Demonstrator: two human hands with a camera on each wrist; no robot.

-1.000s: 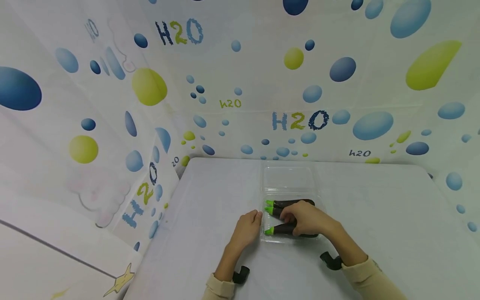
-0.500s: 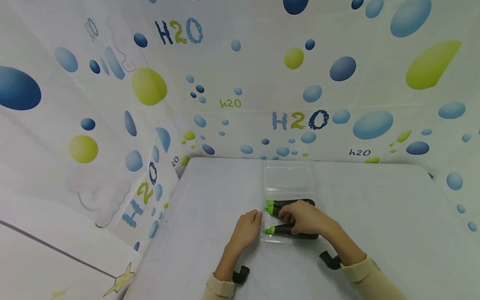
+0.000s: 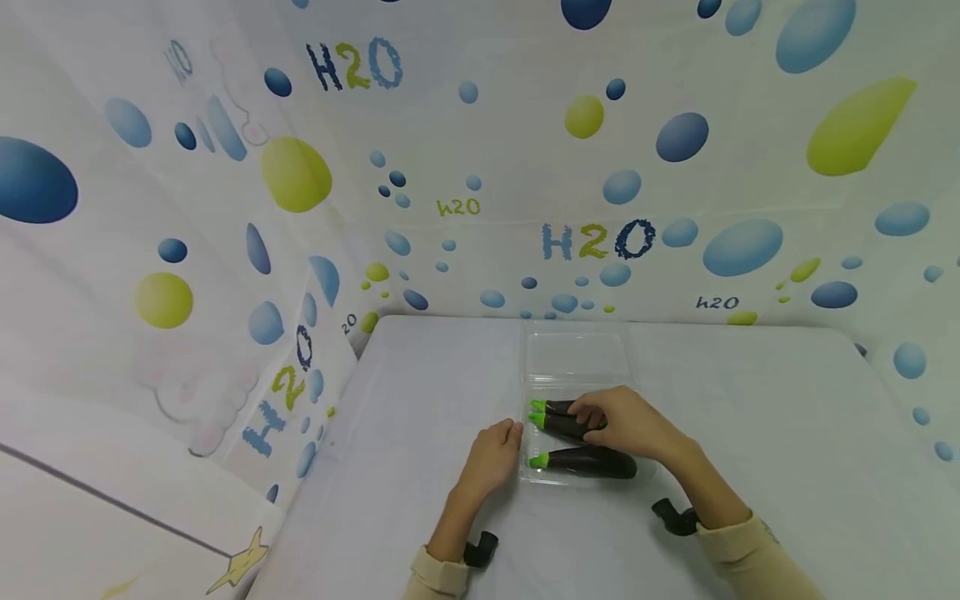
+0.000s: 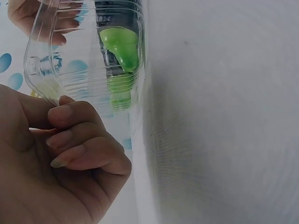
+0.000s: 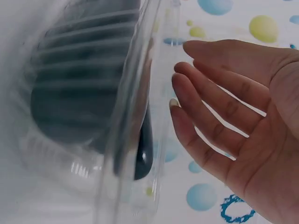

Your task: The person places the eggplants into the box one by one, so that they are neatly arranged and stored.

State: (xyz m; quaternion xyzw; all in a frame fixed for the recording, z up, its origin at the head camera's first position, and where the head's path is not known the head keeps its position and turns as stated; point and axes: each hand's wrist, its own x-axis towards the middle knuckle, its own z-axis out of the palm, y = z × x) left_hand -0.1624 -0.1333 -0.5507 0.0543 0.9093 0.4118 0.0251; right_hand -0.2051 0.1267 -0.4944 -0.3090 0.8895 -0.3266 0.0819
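Observation:
A clear plastic clamshell box lies on the table, its lid folded back. Inside, a dark eggplant with a bright green cap lies along the near side. Two more, a middle eggplant and a back eggplant, lie close together farther in, partly hidden by my right hand. That hand hovers over the box with loosely bent fingers; in the right wrist view nothing is between the fingers and thumb. My left hand pinches the box's rim at its left end, other fingers curled.
The transparent lid reaches toward the table's back edge. White cloth covers the table. A patterned curtain stands behind and to the left. Black wrist cameras, one a right camera mount, sit below both wrists.
My right hand has moved off the near eggplant, toward the back and slightly right, leaving that eggplant in full view. My left hand stays at the box's rim.

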